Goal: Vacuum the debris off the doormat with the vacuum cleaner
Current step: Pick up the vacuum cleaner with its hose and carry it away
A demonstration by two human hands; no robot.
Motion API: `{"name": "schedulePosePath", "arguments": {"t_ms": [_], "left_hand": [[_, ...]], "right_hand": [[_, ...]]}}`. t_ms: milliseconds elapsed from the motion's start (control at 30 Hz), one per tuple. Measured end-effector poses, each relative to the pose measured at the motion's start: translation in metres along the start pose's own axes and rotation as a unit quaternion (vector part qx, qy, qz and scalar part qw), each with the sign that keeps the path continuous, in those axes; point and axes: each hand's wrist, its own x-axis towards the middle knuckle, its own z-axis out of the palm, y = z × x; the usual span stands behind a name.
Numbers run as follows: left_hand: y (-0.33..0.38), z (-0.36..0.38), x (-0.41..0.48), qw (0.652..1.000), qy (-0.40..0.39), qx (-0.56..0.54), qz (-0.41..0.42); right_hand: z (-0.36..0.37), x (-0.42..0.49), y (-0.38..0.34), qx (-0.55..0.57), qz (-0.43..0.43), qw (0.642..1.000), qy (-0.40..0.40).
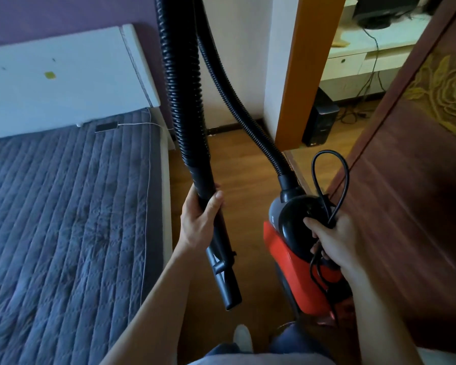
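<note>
A red and black vacuum cleaner (282, 248) hangs above the wooden floor at lower right. My right hand (332, 241) grips its black handle together with a looped black power cord (332, 177). A ribbed black hose (179, 88) rises out of the top of the frame and loops back down to the vacuum body. My left hand (200, 219) grips the hose's rigid black wand (221, 259), whose open end points down at the floor. No doormat is in view.
A bed with a grey quilted cover (63, 219) and white headboard (63, 83) fills the left. A dark wooden door (406, 193) stands on the right beside an orange door frame (306, 75). A narrow strip of wooden floor (248, 167) runs between them. A phone (106, 126) lies on the bed.
</note>
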Motion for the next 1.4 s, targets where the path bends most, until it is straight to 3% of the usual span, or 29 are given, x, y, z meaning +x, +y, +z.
{"name": "schedulePosePath", "arguments": {"t_ms": [333, 800, 1400], "left_hand": [[-0.037, -0.008, 0.120, 1.000, 0.018, -0.002, -0.004], [-0.077, 0.052, 0.325, 0.994, 0.102, 0.017, -0.021], [-0.135, 0.050, 0.507, 0.992, 0.120, 0.033, -0.019]], "right_hand": [[0.040, 0.121, -0.038, 0.012, -0.011, 1.000, -0.015], [0.068, 0.364, -0.117, 0.006, 0.011, 0.991, -0.133], [0.130, 0.556, -0.178, -0.048, 0.007, 0.987, -0.151]]}}
